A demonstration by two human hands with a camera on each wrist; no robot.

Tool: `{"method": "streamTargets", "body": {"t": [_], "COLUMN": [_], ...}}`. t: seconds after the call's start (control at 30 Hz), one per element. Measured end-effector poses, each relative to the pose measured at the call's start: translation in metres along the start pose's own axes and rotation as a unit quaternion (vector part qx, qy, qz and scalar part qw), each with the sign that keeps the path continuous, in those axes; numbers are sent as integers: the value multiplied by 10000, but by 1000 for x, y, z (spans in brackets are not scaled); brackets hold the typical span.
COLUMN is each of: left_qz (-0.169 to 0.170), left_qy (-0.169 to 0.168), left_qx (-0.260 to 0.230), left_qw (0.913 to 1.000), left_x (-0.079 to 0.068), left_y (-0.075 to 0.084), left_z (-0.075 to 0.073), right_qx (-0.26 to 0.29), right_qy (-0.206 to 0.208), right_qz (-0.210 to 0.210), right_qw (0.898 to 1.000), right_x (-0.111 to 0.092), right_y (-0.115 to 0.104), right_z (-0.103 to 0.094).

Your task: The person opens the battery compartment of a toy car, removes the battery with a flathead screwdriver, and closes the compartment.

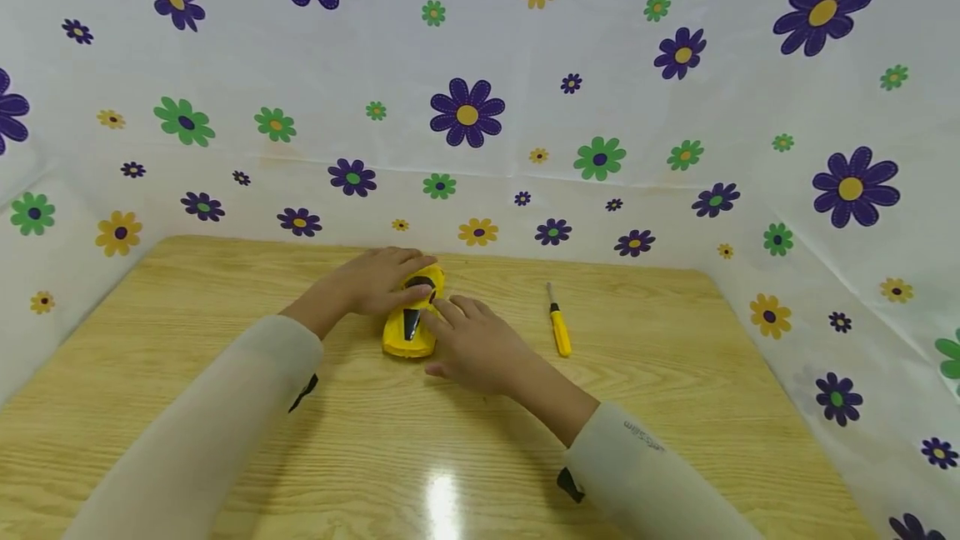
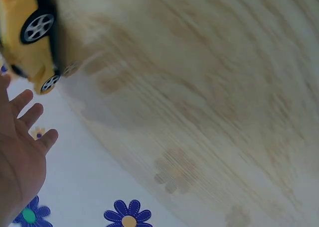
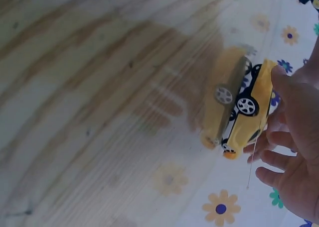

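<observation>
A yellow toy car [image 1: 408, 347] with black windows lies on the table between both hands. The left hand [image 1: 378, 280] reaches over its left side, with fingertips and thumb on or close to the roof. From the right, the right hand [image 1: 480, 348] has its fingers at the car's side and top. Silver-spoked wheels show on the car [image 2: 12, 43] in the left wrist view, where the left hand [image 2: 22, 157] has loosely spread fingers. In the right wrist view the car [image 3: 261, 87] stands beside the spread fingers of the right hand [image 3: 301, 137]. Exact contact is partly hidden.
A screwdriver [image 1: 560, 332] with a yellow handle lies to the right of the hands. The glossy wood-grain table [image 1: 637, 423] meets a white flowered cloth [image 1: 510, 48] behind and at both sides. A thin strand [image 3: 253, 160] hangs near the car in the right wrist view.
</observation>
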State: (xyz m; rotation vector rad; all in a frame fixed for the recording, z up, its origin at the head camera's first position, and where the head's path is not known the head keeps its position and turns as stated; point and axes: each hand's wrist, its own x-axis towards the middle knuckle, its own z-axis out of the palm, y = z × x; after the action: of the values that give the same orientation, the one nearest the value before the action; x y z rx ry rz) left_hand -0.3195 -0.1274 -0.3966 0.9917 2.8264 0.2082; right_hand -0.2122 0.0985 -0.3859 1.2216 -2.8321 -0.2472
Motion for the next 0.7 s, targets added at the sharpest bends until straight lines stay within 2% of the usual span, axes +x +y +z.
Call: {"method": "streamTargets", "body": {"t": [0.17, 0.43, 0.7], "left_qz": [315, 347, 446], "left_qy": [-172, -146, 55], "left_qx": [144, 64, -37], "left_qw": [9993, 9993, 9990], "left_x": [2, 2, 5], "left_y": [0, 0, -3], "left_z": [8, 12, 16], "right_qx": [-279, -683, -807], "right_qy": [-24, 339, 688], "right_qz": [-319, -789, -1020], "right_qw": [9991, 9940, 9891], "right_x": [5, 16, 24], "right_y": [-7, -13, -14], "right_z": [1, 4, 13]}}
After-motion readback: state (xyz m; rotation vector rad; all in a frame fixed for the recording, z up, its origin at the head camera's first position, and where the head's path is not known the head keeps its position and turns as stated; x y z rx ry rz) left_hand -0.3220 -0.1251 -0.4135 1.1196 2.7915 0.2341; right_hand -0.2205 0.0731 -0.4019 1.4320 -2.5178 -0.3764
